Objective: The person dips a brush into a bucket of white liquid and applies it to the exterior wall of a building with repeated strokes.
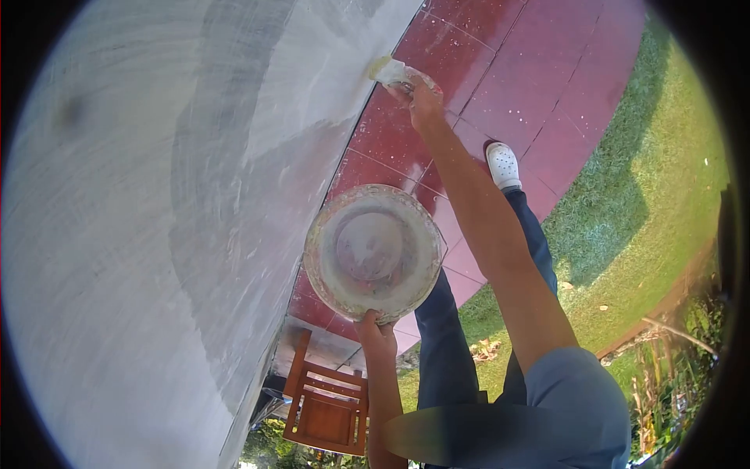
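Observation:
My left hand grips the near rim of a round bucket, its fingers closed over the edge. The bucket is streaked with pale residue, and a thin wire handle shows at its right side. Past it, my right hand is closed around a wide paint brush coated in white, with a yellowish tip. That tip lies right at the foot of the grey wall, where the wall meets the tiles. Broad darker, damp-looking swaths curve across the wall's pale surface.
Red floor tiles with white specks run along the wall. My foot in a white clog stands on them. Grass borders the tiles on the right. A wooden chair stands by the wall at the bottom, with plants at the lower right.

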A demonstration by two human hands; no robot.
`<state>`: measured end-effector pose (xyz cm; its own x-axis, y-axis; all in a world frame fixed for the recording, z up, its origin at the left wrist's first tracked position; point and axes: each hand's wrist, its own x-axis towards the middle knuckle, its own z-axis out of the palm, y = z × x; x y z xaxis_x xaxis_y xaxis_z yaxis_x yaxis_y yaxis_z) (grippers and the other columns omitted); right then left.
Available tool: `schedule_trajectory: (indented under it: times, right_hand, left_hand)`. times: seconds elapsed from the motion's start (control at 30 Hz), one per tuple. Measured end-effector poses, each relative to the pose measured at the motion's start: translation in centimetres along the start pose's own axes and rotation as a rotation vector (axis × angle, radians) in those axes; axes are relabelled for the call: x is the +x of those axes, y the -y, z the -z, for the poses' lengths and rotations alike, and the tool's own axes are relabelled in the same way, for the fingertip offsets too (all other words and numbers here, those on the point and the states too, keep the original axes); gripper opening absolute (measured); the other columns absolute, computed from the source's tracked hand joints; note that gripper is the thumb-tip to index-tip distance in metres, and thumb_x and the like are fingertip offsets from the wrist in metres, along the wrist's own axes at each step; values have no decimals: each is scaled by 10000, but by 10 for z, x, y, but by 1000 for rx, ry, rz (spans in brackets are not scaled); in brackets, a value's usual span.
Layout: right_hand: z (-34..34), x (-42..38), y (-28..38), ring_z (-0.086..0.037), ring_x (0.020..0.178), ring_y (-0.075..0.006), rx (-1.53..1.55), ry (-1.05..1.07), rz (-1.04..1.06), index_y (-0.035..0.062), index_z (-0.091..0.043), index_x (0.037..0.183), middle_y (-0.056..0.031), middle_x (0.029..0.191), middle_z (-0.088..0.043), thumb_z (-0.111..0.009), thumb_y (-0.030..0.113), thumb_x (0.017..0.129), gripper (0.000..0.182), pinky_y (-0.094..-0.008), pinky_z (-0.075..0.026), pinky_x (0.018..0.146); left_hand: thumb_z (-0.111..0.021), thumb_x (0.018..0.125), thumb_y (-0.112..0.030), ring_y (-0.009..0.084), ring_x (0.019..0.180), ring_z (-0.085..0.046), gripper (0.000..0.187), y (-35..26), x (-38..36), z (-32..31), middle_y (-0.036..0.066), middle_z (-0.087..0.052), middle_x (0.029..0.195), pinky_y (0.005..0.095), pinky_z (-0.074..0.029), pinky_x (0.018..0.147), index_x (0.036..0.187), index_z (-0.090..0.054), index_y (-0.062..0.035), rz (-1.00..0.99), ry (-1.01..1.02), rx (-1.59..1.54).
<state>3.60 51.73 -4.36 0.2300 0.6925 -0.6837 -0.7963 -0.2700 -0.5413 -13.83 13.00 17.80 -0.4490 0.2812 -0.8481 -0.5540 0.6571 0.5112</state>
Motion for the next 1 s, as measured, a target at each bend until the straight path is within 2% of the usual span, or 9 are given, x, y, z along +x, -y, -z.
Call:
schedule_trajectory:
  times: [0.27,0.4,0.47,0.67,0.73,0.77,0.87,0.93,1.0]
  right_hand:
    - [-117,-119,136,-655,926,-272,26,373,326,-64,-538,1135,-161,1083,-614,-506,46,934,231,-363,-600,852]
    - [-121,-151,180,-684,955,-266,240,547,278,19,-499,1241,-169,1089,-654,-458,156,1008,273,-320,-625,740]
    - [-102,-114,153,-655,947,-288,564,762,108,-28,-507,1157,-173,1095,-610,-521,75,946,235,-369,-586,882]
    - [-44,-14,32,-666,951,-292,572,234,-95,-35,-537,1124,-160,1104,-614,-564,79,939,219,-437,-593,894]
    - [-21,4,19,-661,963,-279,391,57,-61,-43,-541,1113,-173,1083,-608,-574,64,931,213,-428,-602,887]
    - [-19,9,18,-663,949,-272,266,6,6,-40,-561,1089,-165,1076,-609,-562,38,924,182,-424,-610,871]
    - [-42,-5,35,-663,917,-242,-121,-42,75,-34,-577,1063,-140,1071,-612,-544,23,922,156,-436,-612,870]
    - [-84,-40,63,-656,951,-256,-107,34,137,-53,-567,1078,-158,1084,-610,-547,-2,903,184,-412,-613,863]
    - [-110,-74,96,-648,1002,-284,-19,193,248,-65,-543,1114,-186,1103,-606,-548,-25,890,228,-384,-612,863]
  left_hand:
    - [-554,755,-21,297,1064,-572,406,16,0,18,168,-490,1179,424,-566,827,1148,-488,58,-101,129,81]
    - [-552,745,-22,307,1102,-544,478,17,-1,18,171,-451,1229,437,-568,846,1205,-441,42,-22,34,60]
    - [-552,737,-22,313,1117,-534,516,14,-2,15,169,-435,1246,440,-569,858,1231,-417,36,-60,28,195]
    - [-588,766,-19,324,1128,-527,413,-11,-17,-5,182,-420,1237,471,-559,890,1163,-478,-2,109,14,-244]
    - [-574,758,-12,330,1130,-529,443,10,-7,30,175,-448,1213,482,-550,876,1192,-488,-38,-340,204,674]
    - [-574,758,-12,330,1130,-529,443,17,0,41,175,-448,1213,482,-550,876,1192,-488,-38,-340,207,677]
    - [-551,732,-10,325,1119,-537,515,21,7,40,161,-478,1203,478,-545,864,1239,-466,-38,-281,136,661]
    - [-554,736,-13,310,1098,-548,494,-7,-8,6,164,-501,1186,457,-539,867,1225,-483,-6,80,48,-167]
    - [-554,736,-15,302,1090,-553,482,7,0,16,163,-504,1186,453,-539,868,1213,-484,13,-4,57,-26]
